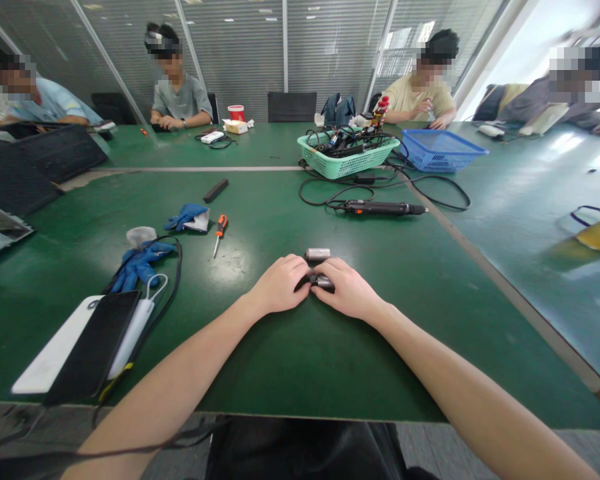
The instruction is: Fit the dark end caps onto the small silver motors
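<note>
Close at the bench: left hand (pixel 279 285) and right hand (pixel 346 289) together, fingers clamped from either side on a small dark cylindrical part with a metal end (pixel 323 282), its ends partly hidden by the fingers. Position of the part: on the green-topped workbench (pixel 380 347), directly in front of the wearer. Just ahead, a short silver metal cylinder (pixel 318 254), lying on its side, untouched. Off to the left, an orange-handled screwdriver (pixel 221 230), blue gloves (pixel 141 265) and a white power bank (pixel 130 333) with a black cable (pixel 173 267). Farther ahead, an electric screwdriver (pixel 380 208), a mint-green plastic basket (pixel 347 155) and a blue plastic basket (pixel 437 150). Likely hazards: a slip of the rounded part from the fingertips under uneven pressure, then a roll across the smooth bench top, or a knock against the silver cylinder so close by, sending that piece rolling too.
</note>
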`<move>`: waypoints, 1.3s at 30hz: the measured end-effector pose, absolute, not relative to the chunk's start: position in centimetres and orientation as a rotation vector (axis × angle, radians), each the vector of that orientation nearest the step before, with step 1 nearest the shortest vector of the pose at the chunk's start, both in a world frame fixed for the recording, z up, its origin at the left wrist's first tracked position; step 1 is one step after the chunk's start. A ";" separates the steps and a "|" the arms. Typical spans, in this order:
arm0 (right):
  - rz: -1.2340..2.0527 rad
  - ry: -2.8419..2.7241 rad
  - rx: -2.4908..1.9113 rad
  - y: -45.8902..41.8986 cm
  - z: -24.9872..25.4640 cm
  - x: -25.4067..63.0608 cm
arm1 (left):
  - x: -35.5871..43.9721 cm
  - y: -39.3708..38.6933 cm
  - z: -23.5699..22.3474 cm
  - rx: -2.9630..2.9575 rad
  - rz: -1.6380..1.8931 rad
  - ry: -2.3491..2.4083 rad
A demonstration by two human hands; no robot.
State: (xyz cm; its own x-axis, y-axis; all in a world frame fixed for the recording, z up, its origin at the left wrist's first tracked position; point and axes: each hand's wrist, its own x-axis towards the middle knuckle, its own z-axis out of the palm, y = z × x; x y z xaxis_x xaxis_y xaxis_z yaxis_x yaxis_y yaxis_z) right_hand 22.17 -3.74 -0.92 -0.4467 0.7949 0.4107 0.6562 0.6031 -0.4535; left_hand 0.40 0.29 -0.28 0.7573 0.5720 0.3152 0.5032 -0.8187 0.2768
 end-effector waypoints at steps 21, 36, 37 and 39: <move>0.296 -2.231 -1.106 -3.7 -0.9 22.1 | 0.4 0.1 0.1 2.778 0.575 0.861; 0.247 -2.250 -1.130 -3.8 0.2 21.3 | 0.3 -0.2 1.2 2.742 0.588 0.872; 0.241 -2.258 -1.142 -3.7 0.2 21.2 | 0.3 -0.2 1.2 2.739 0.595 0.880; 0.231 -2.269 -1.167 -3.5 0.1 21.1 | 0.3 -0.2 1.1 2.735 0.610 0.889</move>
State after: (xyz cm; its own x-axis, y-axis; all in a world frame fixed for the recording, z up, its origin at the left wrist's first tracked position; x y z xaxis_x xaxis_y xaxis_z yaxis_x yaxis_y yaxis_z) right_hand 21.14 -3.47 0.08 -0.4555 0.7904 0.4095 0.6916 0.6039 -0.3963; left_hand 0.29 -0.19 1.10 0.7340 0.5983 0.3215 0.5152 -0.7989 0.3105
